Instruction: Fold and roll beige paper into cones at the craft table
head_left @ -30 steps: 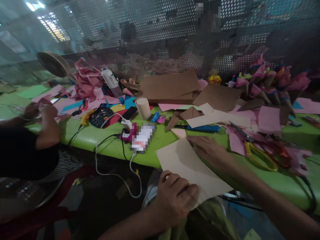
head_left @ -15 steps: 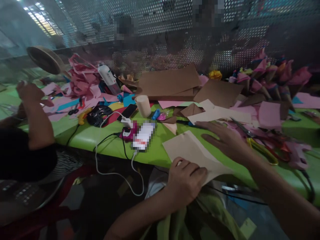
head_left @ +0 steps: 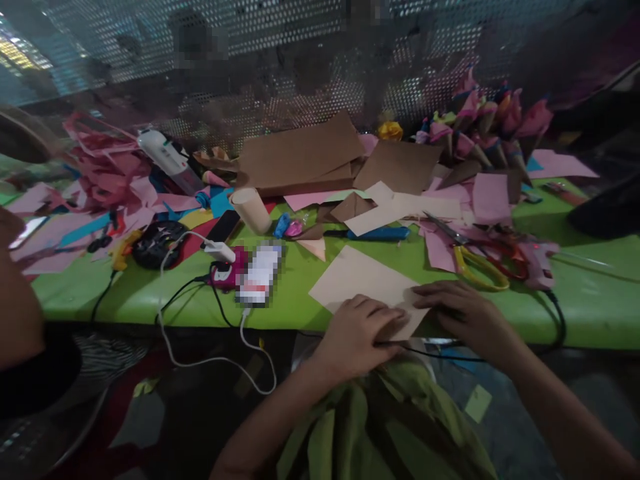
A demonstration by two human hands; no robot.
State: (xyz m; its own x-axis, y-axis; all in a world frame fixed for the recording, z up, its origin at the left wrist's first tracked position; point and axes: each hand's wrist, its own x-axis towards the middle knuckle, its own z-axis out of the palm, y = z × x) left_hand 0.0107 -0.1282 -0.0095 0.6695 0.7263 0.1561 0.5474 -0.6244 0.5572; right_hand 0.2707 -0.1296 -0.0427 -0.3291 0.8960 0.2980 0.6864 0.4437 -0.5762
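Observation:
A sheet of beige paper lies at the near edge of the green table, its far corner pointing away from me. My left hand is over the near part of the sheet, fingers curved and close together, with the thumb by the table edge. At the paper's right corner, my right hand pinches the edge; its thumb is partly hidden. Just beyond the sheet are a blue-handled tool and a small paper cone. Scissors with yellow handles lie beyond my right hand.
A pink glue gun is at the right. On the left, a phone charges beside a magenta power socket. Brown sheets, a paper roll and wrapped cones stand behind. Another person's arm shows at far left.
My view has shifted. The sheet now lies flatter on the table. My right hand has come down from above the table to its right corner, and my left hand has flattened over it.

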